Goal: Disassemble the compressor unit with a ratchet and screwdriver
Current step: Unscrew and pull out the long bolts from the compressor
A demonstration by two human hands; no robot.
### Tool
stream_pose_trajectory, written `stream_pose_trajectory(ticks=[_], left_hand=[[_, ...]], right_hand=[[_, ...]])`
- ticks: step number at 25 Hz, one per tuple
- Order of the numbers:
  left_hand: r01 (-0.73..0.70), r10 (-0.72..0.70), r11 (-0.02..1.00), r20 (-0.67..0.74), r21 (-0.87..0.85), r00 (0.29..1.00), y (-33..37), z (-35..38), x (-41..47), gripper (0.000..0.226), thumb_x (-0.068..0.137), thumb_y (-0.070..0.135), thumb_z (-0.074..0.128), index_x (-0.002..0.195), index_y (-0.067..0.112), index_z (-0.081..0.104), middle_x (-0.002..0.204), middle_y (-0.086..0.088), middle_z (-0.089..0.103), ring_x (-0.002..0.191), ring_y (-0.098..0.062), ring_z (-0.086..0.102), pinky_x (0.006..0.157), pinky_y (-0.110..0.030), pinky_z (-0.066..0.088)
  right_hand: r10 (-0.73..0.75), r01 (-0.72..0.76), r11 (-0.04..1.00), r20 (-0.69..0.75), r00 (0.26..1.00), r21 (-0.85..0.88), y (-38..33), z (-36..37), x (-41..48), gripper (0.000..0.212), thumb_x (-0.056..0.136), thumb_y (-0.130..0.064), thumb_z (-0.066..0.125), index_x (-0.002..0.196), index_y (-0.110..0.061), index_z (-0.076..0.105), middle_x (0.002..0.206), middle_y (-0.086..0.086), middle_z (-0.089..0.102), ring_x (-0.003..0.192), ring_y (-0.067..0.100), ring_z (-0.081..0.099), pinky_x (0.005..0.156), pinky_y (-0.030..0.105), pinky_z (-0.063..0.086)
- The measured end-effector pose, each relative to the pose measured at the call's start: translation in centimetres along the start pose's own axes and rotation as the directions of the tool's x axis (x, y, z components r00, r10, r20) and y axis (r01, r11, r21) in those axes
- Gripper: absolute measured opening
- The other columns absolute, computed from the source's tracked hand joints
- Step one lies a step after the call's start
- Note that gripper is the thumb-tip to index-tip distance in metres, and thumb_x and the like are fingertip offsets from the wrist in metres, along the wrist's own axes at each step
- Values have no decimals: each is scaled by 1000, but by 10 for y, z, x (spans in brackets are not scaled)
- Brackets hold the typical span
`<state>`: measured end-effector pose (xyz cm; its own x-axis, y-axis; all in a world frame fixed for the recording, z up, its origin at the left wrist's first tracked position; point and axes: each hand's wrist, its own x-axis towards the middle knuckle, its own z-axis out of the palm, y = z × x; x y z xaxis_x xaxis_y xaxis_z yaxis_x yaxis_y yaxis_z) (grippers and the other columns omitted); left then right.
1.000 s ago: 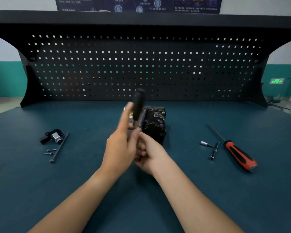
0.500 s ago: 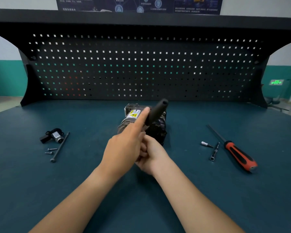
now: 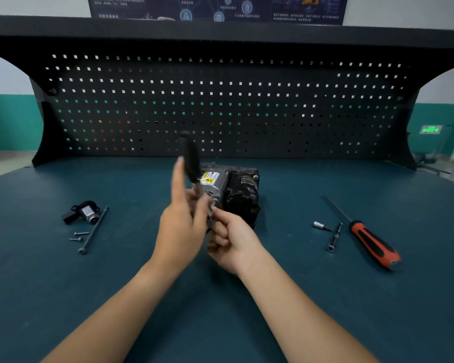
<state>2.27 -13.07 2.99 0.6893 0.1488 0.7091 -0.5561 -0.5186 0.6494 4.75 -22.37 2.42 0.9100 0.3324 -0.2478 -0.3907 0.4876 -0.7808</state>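
My left hand lies unclenched, forefinger straight against the ratchet. Its blurred handle stands nearly upright above that hand, the tip leaning slightly left. My right hand, just beside the left, pinches the ratchet's head. The compressor lies just beyond both hands.

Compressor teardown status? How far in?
Done: a small fitting, one long bolt and two screws lie off to the left. In hand: left hand pushes the ratchet handle, right hand grips its head at the compressor end. Left: body in one piece; screwdriver untouched.
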Motion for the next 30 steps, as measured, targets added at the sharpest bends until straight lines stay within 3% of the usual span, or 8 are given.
stream_pose_trajectory(ticks=[4,7,12,15,19,23,26,30], left_hand=[[-271,207,883,199,383,958,8,3,-4,75,91,23,48,121,76,4,80,23,63,59,-7,60,56,-22,48],[-75,74,996,38,48,997,0,1,1,83,93,9,52,126,72,9,75,20,61,56,-1,59,57,-12,47],[257,-284,884,-13,-390,959,-7,-3,10,70,96,6,44,143,45,10,77,3,67,42,-7,51,46,-18,46],[58,-53,992,48,-115,997,1,-3,3,81,94,5,48,125,70,12,77,16,64,45,-1,55,50,-11,45],[-163,89,936,240,311,967,9,7,-6,89,91,10,47,114,83,0,84,24,58,56,-1,55,59,-14,47],[121,-123,977,-4,-178,992,0,1,6,74,95,3,43,131,62,16,77,13,65,42,-3,55,48,-14,47],[367,-443,774,-27,-516,896,-9,-1,13,51,97,3,39,142,20,20,82,-3,65,38,-5,51,42,-18,46],[238,-277,890,-47,-390,960,-7,1,6,60,97,2,41,144,30,18,81,2,65,41,-5,51,46,-18,46]], right_hand=[[5,-5,1000,-25,1000,20,-1,0,0,59,94,-18,44,35,-19,38,28,-8,23,23,7,20,32,14,23],[-6,6,1000,-6,1000,11,-1,2,-2,39,96,-25,44,58,-22,44,28,-7,24,24,6,20,36,15,22],[-17,16,1000,25,1000,24,0,2,-1,39,98,-25,41,59,-21,39,29,-6,25,25,6,20,41,17,22],[-6,6,1000,5,1000,0,1,0,0,49,96,-23,45,47,-21,43,28,-6,24,25,6,20,40,17,21],[9,-8,1000,-56,998,18,0,-2,3,60,92,-20,49,33,-19,36,29,-9,24,25,6,20,35,14,22],[5,-5,1000,-7,1000,16,0,2,0,42,94,-27,46,53,-22,40,30,-7,25,25,5,19,34,15,23],[7,-7,999,2,1000,31,1,3,0,41,94,-28,48,54,-21,42,30,-7,23,25,5,19,34,15,23],[-4,5,1000,-35,999,5,1,2,2,39,93,-29,52,56,-21,44,30,-7,24,25,6,20,38,17,22]])
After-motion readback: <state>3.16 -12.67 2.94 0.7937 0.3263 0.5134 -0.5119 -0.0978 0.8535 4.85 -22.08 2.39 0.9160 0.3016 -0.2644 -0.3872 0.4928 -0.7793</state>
